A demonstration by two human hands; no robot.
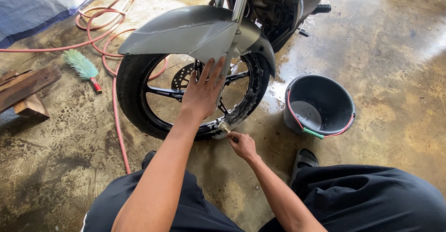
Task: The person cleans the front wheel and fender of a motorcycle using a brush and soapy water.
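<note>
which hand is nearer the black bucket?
Right. The right hand holds a small brush at the wheel rim's bottom, just left of the black bucket. The left hand rests higher on the wheel, farther left.

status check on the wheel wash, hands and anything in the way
Left hand flat on front wheel. Right hand holds small brush at soapy rim. Bucket right, hose left.

Both arms are bare, with no sleeves, watch or rings. The left hand and the right hand wear no gloves. Black, loose trousers cover both knees, from 4 to 8 o'clock. A grey sandal shows at 5 o'clock.
</note>
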